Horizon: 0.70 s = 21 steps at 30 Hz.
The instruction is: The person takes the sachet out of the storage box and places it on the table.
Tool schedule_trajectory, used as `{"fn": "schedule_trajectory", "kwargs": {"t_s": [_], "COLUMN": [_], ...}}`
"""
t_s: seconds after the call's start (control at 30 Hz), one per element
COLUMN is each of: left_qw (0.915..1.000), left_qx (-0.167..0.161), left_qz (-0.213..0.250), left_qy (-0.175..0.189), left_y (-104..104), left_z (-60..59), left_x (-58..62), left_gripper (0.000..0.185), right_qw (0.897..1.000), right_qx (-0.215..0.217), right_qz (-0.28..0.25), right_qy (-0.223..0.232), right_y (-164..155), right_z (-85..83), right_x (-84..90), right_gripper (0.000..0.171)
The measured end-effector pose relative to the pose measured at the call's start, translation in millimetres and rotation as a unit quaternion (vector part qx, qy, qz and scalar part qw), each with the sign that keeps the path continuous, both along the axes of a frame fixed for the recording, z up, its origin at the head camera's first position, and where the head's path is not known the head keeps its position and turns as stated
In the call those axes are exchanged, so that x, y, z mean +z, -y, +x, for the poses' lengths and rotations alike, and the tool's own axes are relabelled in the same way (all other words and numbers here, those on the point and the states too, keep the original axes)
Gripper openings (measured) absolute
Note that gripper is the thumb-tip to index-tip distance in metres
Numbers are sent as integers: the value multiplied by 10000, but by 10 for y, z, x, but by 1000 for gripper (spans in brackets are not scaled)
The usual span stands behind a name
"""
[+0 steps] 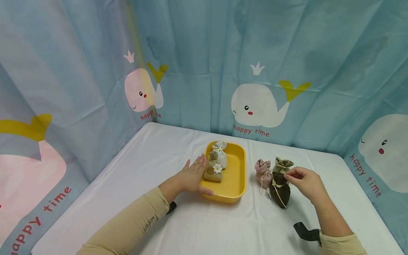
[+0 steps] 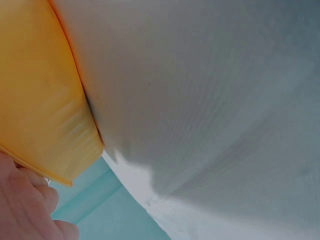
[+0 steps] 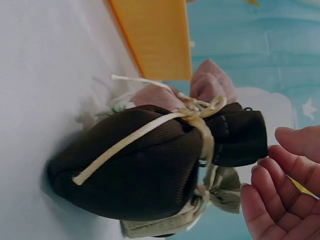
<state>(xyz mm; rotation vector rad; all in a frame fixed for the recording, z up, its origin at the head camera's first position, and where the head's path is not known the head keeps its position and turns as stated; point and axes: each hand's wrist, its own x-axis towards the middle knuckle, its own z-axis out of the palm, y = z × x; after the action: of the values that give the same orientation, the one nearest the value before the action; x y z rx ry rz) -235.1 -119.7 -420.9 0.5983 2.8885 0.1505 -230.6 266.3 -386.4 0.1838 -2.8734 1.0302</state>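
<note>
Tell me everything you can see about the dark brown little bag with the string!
The dark brown cloth pouch looks like ribbed fabric, plump and full, tied at the neck with a cream cord whose loose end trails across its body. Its top flares out above the knot. It rests on the white tablecloth right of the yellow plastic tray, pressed against a pink pouch and an olive-green pouch. The right hand has its fingertips at the flared top.

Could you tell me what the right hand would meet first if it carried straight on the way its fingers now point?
Most likely the dark brown pouch: the right hand points at its tied top.
</note>
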Motion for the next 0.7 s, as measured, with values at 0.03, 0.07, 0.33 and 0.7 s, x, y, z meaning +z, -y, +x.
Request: {"fn": "schedule_trajectory", "kwargs": {"t_s": [0.03,0.07,0.33,0.7], "left_qw": [10000,10000,10000,10000], "left_qx": [-3,-4,3,-34], "left_qz": [-1,-12,-10,-33], "left_qy": [-9,-4,26,10], "left_y": [1,3,3,9], "left_z": [0,0,-2,2], "left_x": [3,7,10,13], "left_gripper": [134,134,134,134], "right_qw": [10000,10000,9999,9995], "right_qx": [-3,-6,-32,20], "right_qz": [-8,-10,-58,-27], "right_qy": [-25,-43,-142,-305], "right_y": [-4,-8,-20,30], "right_z": [0,1,-11,19], "right_x": [15,28,78,163], "right_gripper": [25,25,26,26]}}
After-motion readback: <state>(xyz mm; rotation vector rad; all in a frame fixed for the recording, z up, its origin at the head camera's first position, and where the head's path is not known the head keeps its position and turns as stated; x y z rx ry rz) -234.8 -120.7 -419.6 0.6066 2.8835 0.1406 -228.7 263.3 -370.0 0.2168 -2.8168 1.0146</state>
